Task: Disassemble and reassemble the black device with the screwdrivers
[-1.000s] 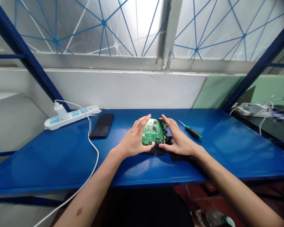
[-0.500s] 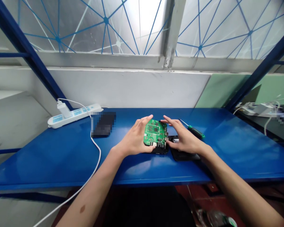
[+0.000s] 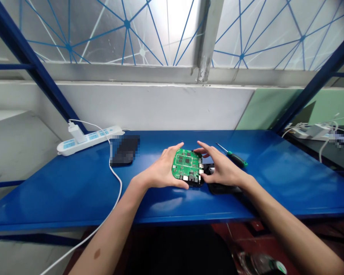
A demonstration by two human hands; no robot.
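Holds a green circuit board (image 3: 186, 162) at the middle of a blue tabletop (image 3: 172, 212), over a black case (image 3: 195, 183) visible along the front edge, below a window (image 3: 160, 34) patterned in blue lines. Clamps the left hand (image 3: 162, 168) on the left side of the board, with thumb at the front and fingertips near the back corner. Grips the right side with the right hand (image 3: 225, 168), thumb against the ports (image 3: 201, 167) and index finger stretched past the back edge. Has a black cover (image 3: 222, 188) just to the right, partly hidden beneath the right hand, and a green-and-black screwdriver (image 3: 237, 159) farther back, with tip pointing away and to the left. Has, well off to the left, a dark phone (image 3: 125, 152), partly pixelated, near a white power strip (image 3: 94, 138) with a charger (image 3: 77, 132) plugged in and a white cord (image 3: 119, 179) trailing over the front edge of the tabletop
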